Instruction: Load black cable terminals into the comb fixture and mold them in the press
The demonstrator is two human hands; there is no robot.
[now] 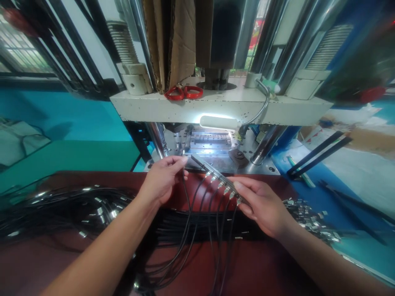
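My right hand (pixel 262 201) grips one end of a narrow metal bar fixture (pixel 212 170), held at a slant in front of the press. Several small metal connectors (pixel 226 190) sit in a row along its lower edge, with thin black cables hanging from them. Near the bar's far left end, my left hand (pixel 165 176) pinches a single black cable (pixel 185 189) close to its tip, thumb against forefinger. That cable's end is mostly covered by the fingers. Behind both hands lies the lit metal die (pixel 211 142) of the press.
A bundle of black cables (pixel 92 201) covers the left of the red-brown table (pixel 253 267). Loose metal connectors (pixel 311 220) are piled at the right. Red-handled scissors (pixel 184 92) rest on the white press plate (pixel 154 107), above a lamp (pixel 219 122). Steel posts (pixel 268 146) flank the die.
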